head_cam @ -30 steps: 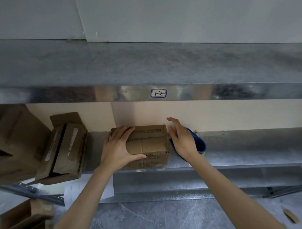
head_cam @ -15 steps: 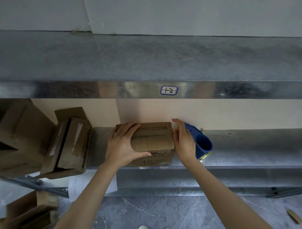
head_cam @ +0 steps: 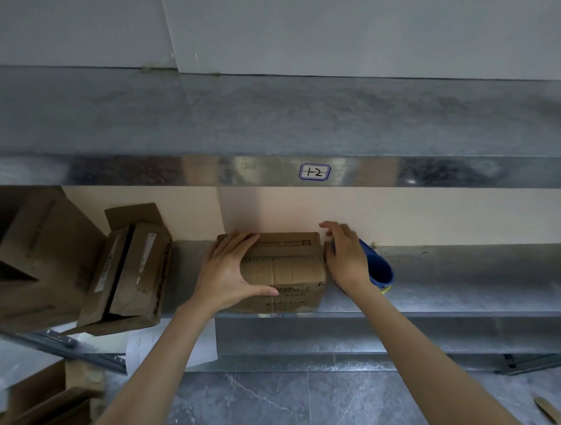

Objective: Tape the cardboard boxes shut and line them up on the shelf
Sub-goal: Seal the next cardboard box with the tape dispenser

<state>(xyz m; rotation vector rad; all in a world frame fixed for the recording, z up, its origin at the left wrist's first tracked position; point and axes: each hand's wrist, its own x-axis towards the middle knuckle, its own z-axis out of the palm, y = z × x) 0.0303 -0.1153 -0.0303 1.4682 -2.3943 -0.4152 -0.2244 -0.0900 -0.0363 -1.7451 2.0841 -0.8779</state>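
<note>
- Left hand (head_cam: pixel 230 274) lies spread and flat over the left end of the cardboard box (head_cam: pixel 290 269), thumb stretched along its front edge. My right hand (head_cam: pixel 347 261) presses straight fingers against its right side.
- That box sits on the metal shelf (head_cam: pixel 466 279), back near the wall, and its top looks taped.
- I judge I'm squaring it up, so I should push evenly from both sides and keep the front parallel to the shelf lip.
- A blue tape dispenser (head_cam: pixel 381 269) stands just beyond my right hand, and I mustn't knock it.
- Other boxes (head_cam: pixel 132 274) lean further left, one still gaping.
</note>
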